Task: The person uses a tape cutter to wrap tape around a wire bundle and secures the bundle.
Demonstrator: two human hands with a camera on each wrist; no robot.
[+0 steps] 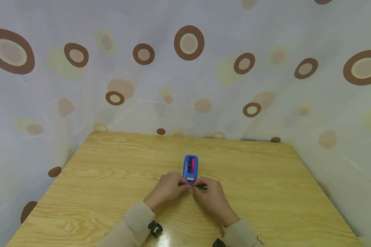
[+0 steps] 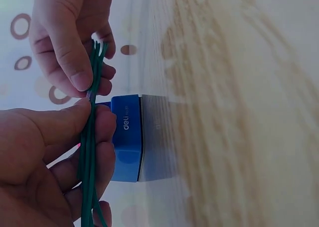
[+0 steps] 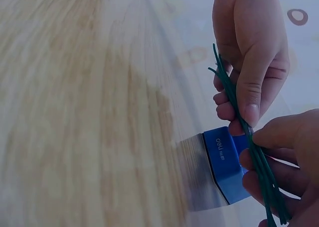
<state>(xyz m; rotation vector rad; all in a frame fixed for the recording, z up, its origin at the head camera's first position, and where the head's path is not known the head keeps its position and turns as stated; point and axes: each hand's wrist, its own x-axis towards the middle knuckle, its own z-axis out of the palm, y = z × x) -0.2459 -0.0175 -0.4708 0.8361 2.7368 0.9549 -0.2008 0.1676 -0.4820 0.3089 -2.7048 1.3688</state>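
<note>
My left hand (image 1: 170, 187) and right hand (image 1: 212, 195) meet over the middle of the table, thumbs nearly touching. Both pinch a bundle of thin green stems (image 2: 87, 157), thumb against fingers. Between the thumbtips a short shiny band of clear tape (image 2: 89, 94) shows on the bundle. In the right wrist view the stems (image 3: 261, 172) run lengthwise across both hands, their loose ends fanning out a little. Just beyond the fingers stands a blue tape dispenser (image 1: 196, 168) with a pink-cored wheel; its front end is partly hidden by the hands.
The wood-grain table (image 1: 117, 164) stretches out on both sides of the hands. A pale curtain with brown circles (image 1: 204, 82) hangs behind it and along its sides. Dark wrist cameras (image 1: 155, 228) sit below the sleeves.
</note>
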